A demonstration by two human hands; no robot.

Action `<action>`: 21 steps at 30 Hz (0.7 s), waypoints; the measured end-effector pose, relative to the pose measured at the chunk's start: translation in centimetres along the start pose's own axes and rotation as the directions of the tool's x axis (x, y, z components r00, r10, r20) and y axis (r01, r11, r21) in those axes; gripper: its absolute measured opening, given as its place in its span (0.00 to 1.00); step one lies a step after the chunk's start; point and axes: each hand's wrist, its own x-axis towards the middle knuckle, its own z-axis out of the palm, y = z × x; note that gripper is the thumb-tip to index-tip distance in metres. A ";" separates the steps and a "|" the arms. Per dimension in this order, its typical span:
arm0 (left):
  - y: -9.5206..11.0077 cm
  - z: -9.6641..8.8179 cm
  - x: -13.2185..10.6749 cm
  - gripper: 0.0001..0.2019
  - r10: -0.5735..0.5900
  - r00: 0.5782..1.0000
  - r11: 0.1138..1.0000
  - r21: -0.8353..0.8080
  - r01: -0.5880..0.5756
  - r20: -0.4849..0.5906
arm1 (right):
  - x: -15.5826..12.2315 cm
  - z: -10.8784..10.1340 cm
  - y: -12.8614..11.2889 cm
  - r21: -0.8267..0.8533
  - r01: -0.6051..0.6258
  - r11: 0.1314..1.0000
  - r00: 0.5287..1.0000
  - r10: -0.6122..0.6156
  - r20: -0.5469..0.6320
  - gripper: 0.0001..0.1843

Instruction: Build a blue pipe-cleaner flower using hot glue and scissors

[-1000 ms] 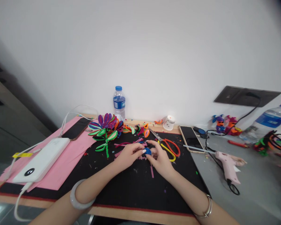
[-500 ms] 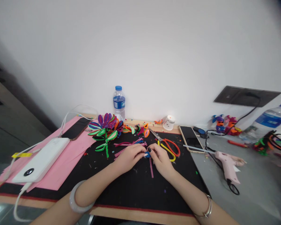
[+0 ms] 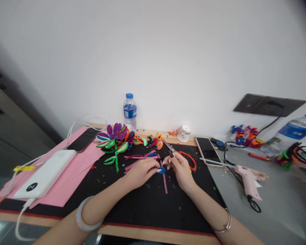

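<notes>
A small blue loop that looks like bent pipe cleaner point(image 3: 162, 170) is pinched between the thumb and fingertips of my left hand point(image 3: 143, 172), low over the black mat. My right hand point(image 3: 181, 171) hovers just to its right, fingers loosely curled and apart, with nothing visible in them. Under the blue loop lies a pink-purple pipe cleaner strip point(image 3: 165, 183). More pink and purple strips point(image 3: 134, 157) lie behind my left hand. Scissors point(image 3: 188, 160) with orange and yellow handles rest behind my right hand, which partly covers them.
A colourful pipe cleaner flower point(image 3: 116, 144) lies left of centre, before a water bottle point(image 3: 130, 112). A paper cup point(image 3: 184, 133) stands by the wall. To the right are a phone point(image 3: 208, 150) and a pink glue gun point(image 3: 247, 180); a white power bank point(image 3: 46, 173) lies on pink sheets point(image 3: 63, 190).
My right hand has let go of the blue piece and drawn back to the right, over the scissor handles. More of the blue loop now shows in my left hand, which has barely moved.
</notes>
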 end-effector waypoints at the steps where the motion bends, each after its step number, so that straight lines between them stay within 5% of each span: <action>1: 0.0 0.0 0.0 0.08 -0.010 1.000 1.000 -0.010 0.010 -0.009 | 0.1 -0.1 -0.1 0.090 -0.022 0.996 1.000 0.022 0.001 0.12; 6: -0.3 0.0 0.2 0.08 -0.125 0.981 0.991 -0.065 0.117 -0.147 | 0.4 -0.4 -0.1 0.284 -0.176 0.942 0.984 0.171 0.042 0.14; 12: -0.5 0.0 0.2 0.08 -0.276 0.926 0.952 -0.206 0.227 -0.257 | 0.4 -0.4 0.3 0.251 -0.227 0.941 0.974 0.221 0.054 0.13; 21: -0.7 -0.3 0.3 0.10 -0.348 0.889 0.915 -0.316 0.253 -0.297 | 0.5 -0.3 0.6 0.039 -0.172 0.984 0.985 0.173 -0.007 0.13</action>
